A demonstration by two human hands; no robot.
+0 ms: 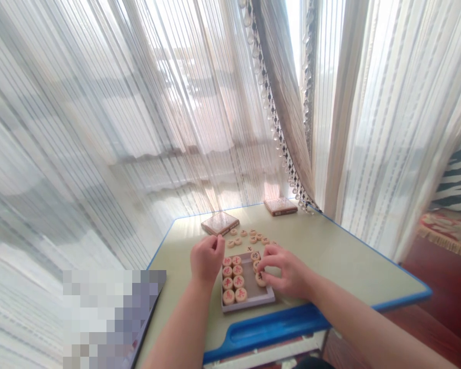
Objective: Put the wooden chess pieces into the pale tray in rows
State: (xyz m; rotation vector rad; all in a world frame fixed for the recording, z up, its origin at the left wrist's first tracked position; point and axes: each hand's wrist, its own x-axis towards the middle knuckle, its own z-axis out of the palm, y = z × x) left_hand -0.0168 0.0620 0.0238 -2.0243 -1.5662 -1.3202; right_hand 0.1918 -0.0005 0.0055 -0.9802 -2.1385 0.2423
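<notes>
A shallow open box (pixel 249 306) on the table holds Chinese chess pieces. Two columns of round pale pieces with red characters (pixel 238 282) fill its left side, and dark-lettered ones stand along its right side. My right hand (pixel 288 270) reaches over the box's right edge, thumb and fingers closed on a dark-lettered Chinese chess piece (pixel 260 279) at the lower end of that column. Just beyond the box's far left corner, my left hand (pixel 207 259) is curled closed above the table; its grip is hidden from view. Several loose chess pieces (pixel 253 239) lie scattered behind the box.
A flat patterned box (pixel 219 223) lies near the far left edge, and a similar one (pixel 280 206) at the far right. The pale green table (pixel 353 266) has a blue rim with a blue handle trough (pixel 276 324) in front. Sheer curtains (pixel 176 102) hang behind. A blurred-out screen (pixel 126 318) stands left.
</notes>
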